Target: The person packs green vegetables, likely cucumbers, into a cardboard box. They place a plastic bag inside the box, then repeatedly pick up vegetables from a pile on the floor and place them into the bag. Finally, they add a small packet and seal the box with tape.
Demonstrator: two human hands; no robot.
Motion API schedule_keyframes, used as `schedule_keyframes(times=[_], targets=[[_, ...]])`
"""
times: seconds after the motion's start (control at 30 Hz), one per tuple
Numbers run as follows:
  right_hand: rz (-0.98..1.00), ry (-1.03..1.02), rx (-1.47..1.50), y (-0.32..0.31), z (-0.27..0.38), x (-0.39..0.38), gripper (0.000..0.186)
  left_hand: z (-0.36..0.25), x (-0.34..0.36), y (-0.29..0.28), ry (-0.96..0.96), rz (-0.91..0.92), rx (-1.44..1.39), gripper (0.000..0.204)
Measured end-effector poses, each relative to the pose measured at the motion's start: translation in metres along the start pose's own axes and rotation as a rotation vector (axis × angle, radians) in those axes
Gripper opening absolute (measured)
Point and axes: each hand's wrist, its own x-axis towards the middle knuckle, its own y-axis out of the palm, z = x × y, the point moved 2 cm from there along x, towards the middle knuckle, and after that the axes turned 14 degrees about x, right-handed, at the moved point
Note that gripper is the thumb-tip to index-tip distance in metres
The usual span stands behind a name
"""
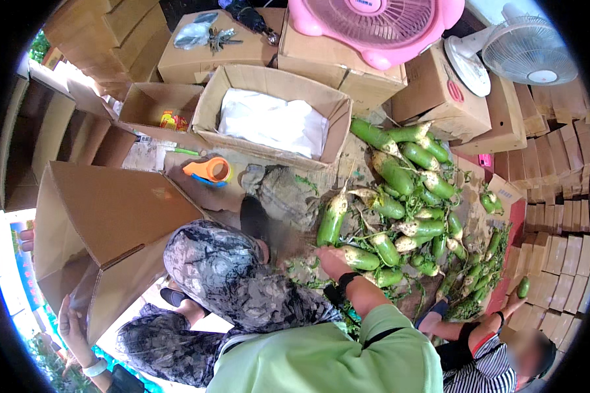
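Note:
My left hand (72, 324) grips the edge of an open cardboard box (121, 216) at the left, fingers against its outside. My right hand (331, 261), wearing a black wristband, reaches into a spread of green-and-white radishes with leafy tops (410, 226) and has its fingers closed at the pale end of one radish (364, 259). Another radish (334, 216) lies just above that hand. My camouflage-covered legs (223, 275) are between my two hands.
A co-worker (488, 367) at lower right holds a small green radish (523, 288). Above are a box with white sheets (272, 128), an orange tape dispenser (208, 171), a pink fan (367, 23) and a white fan (524, 52). Stacked cartons (557, 190) line the right side.

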Motion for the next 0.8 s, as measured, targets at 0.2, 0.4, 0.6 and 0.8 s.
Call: schedule_keyframes(times=[0.2, 0.4, 0.6, 0.8], targets=[[-0.352, 0.614, 1.167, 0.021, -0.021, -0.026, 0.022, 0.000, 0.003, 0.004, -0.033, -0.022, 0.004, 0.032], [-0.165, 1.024, 1.896, 0.040, -0.027, -0.005, 0.032, 0.004, 0.008, -0.001, 0.020, 0.050, 0.053, 0.032], [-0.355, 1.190, 1.998, 0.055, 0.009, 0.030, 0.022, 0.012, 0.006, -0.008, -0.007, 0.003, 0.101, 0.032], [-0.111, 0.545, 0.615, 0.148, -0.051, 0.050, 0.019, 0.003, 0.008, 0.000, -0.023, 0.047, 0.057, 0.031]])
